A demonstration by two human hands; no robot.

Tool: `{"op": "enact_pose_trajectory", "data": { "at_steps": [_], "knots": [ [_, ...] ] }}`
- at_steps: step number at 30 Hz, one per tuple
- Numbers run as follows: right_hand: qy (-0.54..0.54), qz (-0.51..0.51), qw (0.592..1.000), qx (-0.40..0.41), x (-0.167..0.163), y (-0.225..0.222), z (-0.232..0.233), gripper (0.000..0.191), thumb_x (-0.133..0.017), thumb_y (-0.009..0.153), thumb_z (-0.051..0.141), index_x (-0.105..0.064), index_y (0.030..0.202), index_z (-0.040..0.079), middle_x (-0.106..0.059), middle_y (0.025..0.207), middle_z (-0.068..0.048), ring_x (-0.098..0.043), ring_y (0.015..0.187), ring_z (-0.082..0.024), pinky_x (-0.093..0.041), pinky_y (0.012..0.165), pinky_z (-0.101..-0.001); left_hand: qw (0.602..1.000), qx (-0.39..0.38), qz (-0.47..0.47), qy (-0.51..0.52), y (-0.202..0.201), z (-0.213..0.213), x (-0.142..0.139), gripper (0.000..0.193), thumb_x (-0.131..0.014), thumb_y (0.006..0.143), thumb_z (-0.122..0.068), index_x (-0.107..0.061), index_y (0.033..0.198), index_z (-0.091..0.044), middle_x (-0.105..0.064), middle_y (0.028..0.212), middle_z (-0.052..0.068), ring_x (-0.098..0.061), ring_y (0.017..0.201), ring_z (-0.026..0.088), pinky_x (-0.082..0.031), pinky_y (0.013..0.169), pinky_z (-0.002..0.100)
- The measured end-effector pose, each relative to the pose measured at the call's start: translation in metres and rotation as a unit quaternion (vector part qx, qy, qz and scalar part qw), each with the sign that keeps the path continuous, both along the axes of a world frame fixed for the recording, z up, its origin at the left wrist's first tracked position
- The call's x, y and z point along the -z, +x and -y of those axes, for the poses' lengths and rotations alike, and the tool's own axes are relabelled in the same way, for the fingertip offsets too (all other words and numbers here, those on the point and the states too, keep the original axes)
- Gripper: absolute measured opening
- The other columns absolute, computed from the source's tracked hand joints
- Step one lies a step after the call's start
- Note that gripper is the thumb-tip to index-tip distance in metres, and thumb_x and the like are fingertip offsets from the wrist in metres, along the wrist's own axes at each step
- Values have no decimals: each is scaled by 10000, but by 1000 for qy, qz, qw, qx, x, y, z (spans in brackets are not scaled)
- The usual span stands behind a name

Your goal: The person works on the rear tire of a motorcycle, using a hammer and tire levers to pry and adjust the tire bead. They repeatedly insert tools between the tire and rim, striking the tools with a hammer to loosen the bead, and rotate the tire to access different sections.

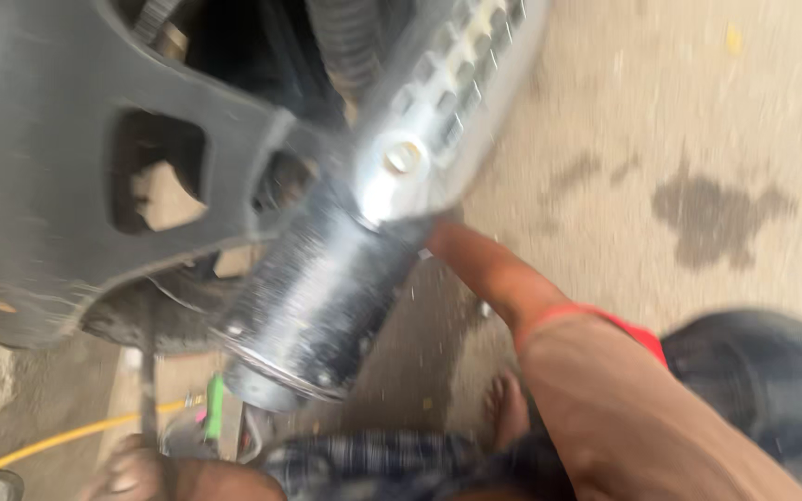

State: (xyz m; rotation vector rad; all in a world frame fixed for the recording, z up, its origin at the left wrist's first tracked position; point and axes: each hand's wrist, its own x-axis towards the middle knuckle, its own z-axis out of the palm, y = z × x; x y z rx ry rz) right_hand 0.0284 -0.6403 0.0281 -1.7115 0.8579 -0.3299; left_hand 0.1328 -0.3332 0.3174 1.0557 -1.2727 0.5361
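Blurred view down past a motorcycle's chrome exhaust muffler [327,288], angled low beside the black alloy wheel [58,176]. Right hand [447,243] reaching in behind the muffler's heat shield [447,93], fingers hidden, so open or closed: cannot tell. Left hand out of view. Green-handled tool [214,405] and yellow hose [76,433] lying on the dusty, oil-stained ground [698,139]. No containers visible

Frame motion-blurred. Ground: pale dusty concrete [605,121] with a dark irregular stain [712,218] at right. Yellow cable [67,438] runs across lower left. Green-handled tool [214,405] lies just beside it. Dark rounded object [772,380] at lower right, kind unclear. Bare foot [510,408] on ground, bottom centre.
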Motion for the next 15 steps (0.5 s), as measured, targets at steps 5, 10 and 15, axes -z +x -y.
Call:
{"op": "enact_pose_trajectory", "data": {
  "at_steps": [5,10,15],
  "knots": [
    [-33,10,998,45,-33,-26,79,518,-660,955,433,-650,1290,37,-707,1271,-137,-680,1166,-308,-548,1019,-482,1000,-19,-8,-7,27,-18,37,381,-604,988,-416,-618,1034,-38,-582,1242,189,-564,1243,347,-438,1128,529],
    [-27,10,995,98,-37,-45,135,516,-662,956,427,-648,1289,34,-704,1270,-137,-679,1159,-308,-551,1013,-482,999,-32,11,-1,49,-32,71,379,-619,979,-403,-616,1049,-30,-567,1259,202,-550,1259,353,-422,1137,528],
    [-2,5,993,117,-11,-47,154,513,-665,957,422,-646,1289,31,-701,1268,-138,-679,1152,-309,-554,1008,-481,998,-44,30,18,61,-36,87,380,-634,970,-390,-614,1064,-22,-553,1275,215,-536,1274,358,-407,1146,526]
  ]
}}
